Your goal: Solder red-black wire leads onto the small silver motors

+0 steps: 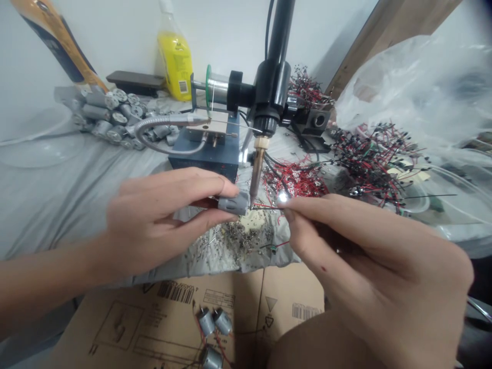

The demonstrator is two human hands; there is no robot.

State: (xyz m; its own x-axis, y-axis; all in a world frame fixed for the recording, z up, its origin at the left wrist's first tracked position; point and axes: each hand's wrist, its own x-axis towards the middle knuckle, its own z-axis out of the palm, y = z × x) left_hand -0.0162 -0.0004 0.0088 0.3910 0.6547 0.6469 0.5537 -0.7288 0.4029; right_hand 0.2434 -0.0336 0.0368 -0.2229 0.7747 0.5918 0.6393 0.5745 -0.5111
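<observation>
Between the thumb and fingers of my left hand (165,220) is a small grey cylindrical motor (232,203), lying sideways with its terminal end to the right. My right hand (369,256) pinches a thin black wire (265,208) whose end reaches that motor end. Just above this spot is the tip of a soldering iron (257,171), clamped upright in a black stand (271,92). Whether the tip touches the wire or terminal I cannot tell. Thin solder wire runs from a spool (218,89) on the blue-grey solder feeder (203,148) towards the iron.
Loose motors (115,115) are piled at the back left, near a yellow bottle (175,64). Red wires (295,179) and black-tipped wires (376,159) lie right of the iron. Solder scraps (234,238) litter the table edge. Below, several wired motors (211,356) rest on cardboard (161,312).
</observation>
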